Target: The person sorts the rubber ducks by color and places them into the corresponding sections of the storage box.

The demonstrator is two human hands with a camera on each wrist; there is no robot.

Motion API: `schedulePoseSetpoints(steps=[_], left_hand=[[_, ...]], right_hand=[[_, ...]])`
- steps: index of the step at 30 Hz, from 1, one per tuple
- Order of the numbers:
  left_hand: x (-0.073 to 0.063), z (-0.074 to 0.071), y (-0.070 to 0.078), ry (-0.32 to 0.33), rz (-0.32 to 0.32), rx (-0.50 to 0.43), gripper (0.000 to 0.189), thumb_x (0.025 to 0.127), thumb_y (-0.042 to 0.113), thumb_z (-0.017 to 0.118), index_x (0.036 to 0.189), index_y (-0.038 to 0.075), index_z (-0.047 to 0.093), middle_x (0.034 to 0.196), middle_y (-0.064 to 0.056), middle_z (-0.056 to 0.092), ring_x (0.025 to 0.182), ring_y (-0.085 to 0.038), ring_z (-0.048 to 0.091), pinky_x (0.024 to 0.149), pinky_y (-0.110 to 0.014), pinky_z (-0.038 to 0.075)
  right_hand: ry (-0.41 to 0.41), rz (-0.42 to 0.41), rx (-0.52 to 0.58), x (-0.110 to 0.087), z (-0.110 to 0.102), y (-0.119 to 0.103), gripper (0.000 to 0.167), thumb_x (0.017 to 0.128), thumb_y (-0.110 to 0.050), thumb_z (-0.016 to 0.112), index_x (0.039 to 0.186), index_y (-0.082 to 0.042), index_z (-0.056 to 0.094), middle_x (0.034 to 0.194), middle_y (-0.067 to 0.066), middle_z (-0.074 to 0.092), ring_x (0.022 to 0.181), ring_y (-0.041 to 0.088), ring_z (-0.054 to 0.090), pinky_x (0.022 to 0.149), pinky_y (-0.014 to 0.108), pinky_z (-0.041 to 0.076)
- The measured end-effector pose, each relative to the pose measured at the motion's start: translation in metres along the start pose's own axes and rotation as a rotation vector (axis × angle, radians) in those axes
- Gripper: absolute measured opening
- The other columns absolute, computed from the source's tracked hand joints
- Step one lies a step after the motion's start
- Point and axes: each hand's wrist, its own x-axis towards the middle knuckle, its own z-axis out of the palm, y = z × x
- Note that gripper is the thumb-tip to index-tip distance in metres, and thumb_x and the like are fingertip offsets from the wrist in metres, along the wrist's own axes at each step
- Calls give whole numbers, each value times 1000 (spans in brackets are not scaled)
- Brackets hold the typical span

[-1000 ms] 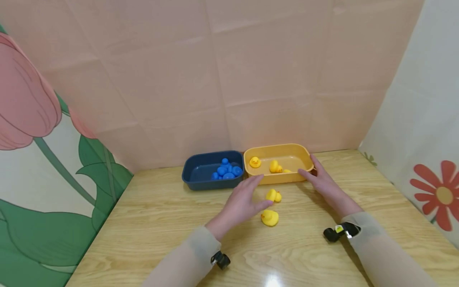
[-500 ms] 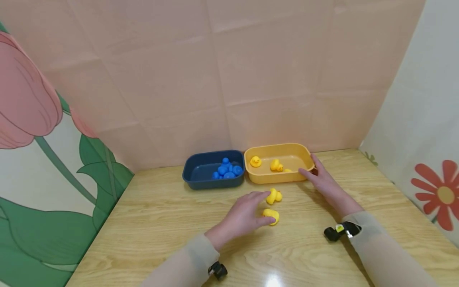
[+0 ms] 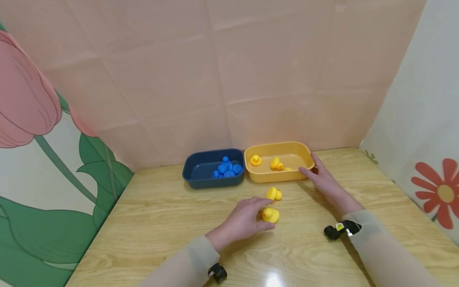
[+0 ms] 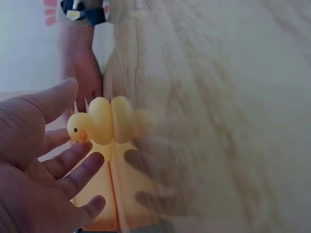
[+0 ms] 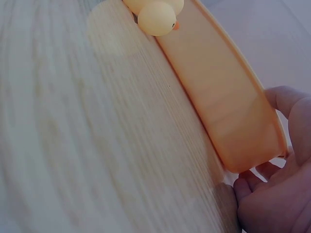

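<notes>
A yellow rubber duck (image 3: 270,215) sits upright on the table between the spread thumb and fingers of my left hand (image 3: 244,221). In the left wrist view the fingers reach out loosely around this duck (image 4: 101,121), with gaps to its body. A second rubber duck (image 3: 274,194) lies just behind it, close to my left fingertips. My right hand (image 3: 326,185) grips the right end of the yellow tray (image 3: 277,177), thumb at the rim and fingers around the end wall. Some yellow ducks (image 3: 255,160) are inside that tray.
A dark blue tray (image 3: 214,183) with several blue ducks (image 3: 228,169) stands directly left of the yellow one. Behind both trays rises a pink cloth backdrop (image 3: 215,79). The wooden table (image 3: 157,223) stretches to the left and front.
The left hand has come down and nearer, around the closer duck, which has turned slightly. The right hand stays at the yellow tray.
</notes>
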Motion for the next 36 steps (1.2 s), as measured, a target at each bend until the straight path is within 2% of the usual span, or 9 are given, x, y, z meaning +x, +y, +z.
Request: schedulePoseSetpoints(steps=[5, 11, 19, 26, 36], left_hand=[[1, 1, 0, -17, 11, 43, 67, 98, 45, 86, 156, 20, 65, 148, 7, 67, 134, -10, 61, 119, -40, 45], [4, 1, 0, -43, -7, 50, 63, 98, 42, 86, 155, 21, 66, 144, 8, 68, 130, -8, 62, 118, -39, 46], [10, 3, 0, -61, -7, 90, 58, 99, 39, 87, 152, 23, 69, 143, 8, 69, 130, -9, 62, 118, -38, 45], [14, 5, 2, -85, -38, 108, 53, 100, 37, 86, 149, 26, 70, 146, 10, 67, 136, -10, 58, 121, -39, 42], [16, 6, 1, -80, -28, 119, 47, 99, 35, 87, 143, 24, 74, 141, 10, 70, 134, -11, 60, 121, -39, 42]], right_hand=[[0, -4, -1, -1, 0, 0, 114, 105, -70, 60, 174, -31, -22, 183, 21, -9, 166, 52, 2, 128, 75, 7], [-6, -7, 0, -1, 0, -2, 114, 105, -70, 61, 174, -31, -21, 183, 21, -9, 166, 52, 2, 128, 75, 7], [-8, 4, 0, -1, -1, -1, 114, 105, -70, 61, 174, -32, -22, 183, 20, -11, 166, 52, 1, 128, 76, 7], [-10, 4, 1, -1, 0, -2, 114, 105, -70, 61, 174, -32, -22, 183, 19, -12, 166, 52, 0, 128, 76, 6], [-5, 4, 3, -3, 0, -4, 115, 105, -69, 62, 174, -31, -22, 183, 20, -10, 166, 52, 2, 128, 75, 7]])
